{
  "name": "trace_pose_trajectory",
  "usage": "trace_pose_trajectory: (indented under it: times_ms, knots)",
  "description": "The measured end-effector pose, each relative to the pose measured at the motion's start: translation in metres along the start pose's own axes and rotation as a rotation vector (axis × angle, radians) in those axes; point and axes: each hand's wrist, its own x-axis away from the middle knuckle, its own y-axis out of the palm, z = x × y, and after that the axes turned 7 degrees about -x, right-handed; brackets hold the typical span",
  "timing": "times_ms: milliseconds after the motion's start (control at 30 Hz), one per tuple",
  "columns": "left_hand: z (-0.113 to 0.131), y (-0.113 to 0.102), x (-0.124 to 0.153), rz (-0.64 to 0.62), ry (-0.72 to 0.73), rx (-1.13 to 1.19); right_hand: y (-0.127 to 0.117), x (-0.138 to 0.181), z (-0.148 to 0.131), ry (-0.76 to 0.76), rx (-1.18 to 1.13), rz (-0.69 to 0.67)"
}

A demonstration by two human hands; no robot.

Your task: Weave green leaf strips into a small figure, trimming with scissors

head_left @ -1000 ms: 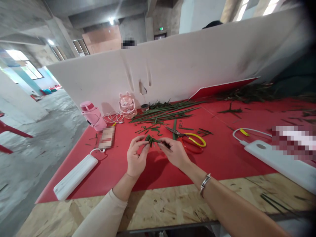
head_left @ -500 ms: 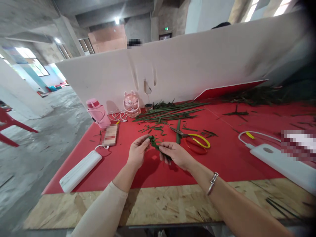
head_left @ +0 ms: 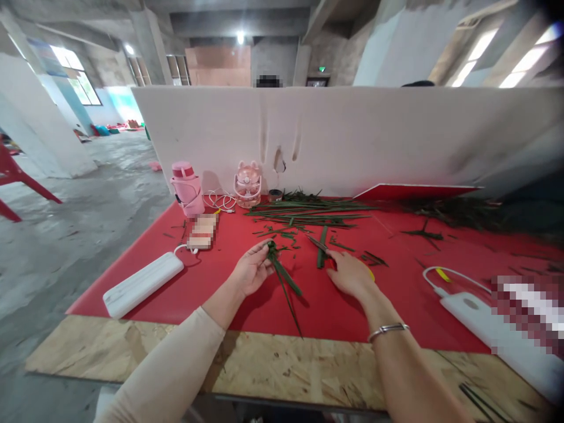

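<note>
Between the fingertips of my left hand (head_left: 254,267) is a small knotted green leaf piece (head_left: 284,273). Two long tails hang from it toward the lower right, one broad and one thin. My right hand (head_left: 352,273) is closed over the handles of the scissors (head_left: 318,242), which lie on the red table cover. Their blades point to the upper left, and a bit of yellow handle shows past the hand. The finger grip underneath is mostly hidden. A flat green leaf strip (head_left: 322,249) lies under the blades, with cut leaf scraps (head_left: 282,231) around.
Long green leaf strips (head_left: 304,210) lie in a pile toward the white partition (head_left: 211,135). A pink bottle (head_left: 188,191), a small pink fan (head_left: 248,185) and a white power bank (head_left: 143,285) stand or lie leftward. Another white power bank (head_left: 493,329) is at right.
My right hand has let go of the leaf piece and moved right onto the scissors' handles. The left hand keeps the piece, its tails now hanging loose. The view has levelled.
</note>
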Motion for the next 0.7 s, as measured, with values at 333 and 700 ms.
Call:
trace_pose_trajectory:
  times_ms: [333,700]
  knots:
    - [-0.001,0.007,0.003,0.062,0.09,-0.037,0.009,-0.005,0.011,0.157,-0.014,0.049]
    - [0.002,0.012,0.003,0.093,0.118,-0.032,0.002,-0.002,0.016,0.106,-0.352,0.05]
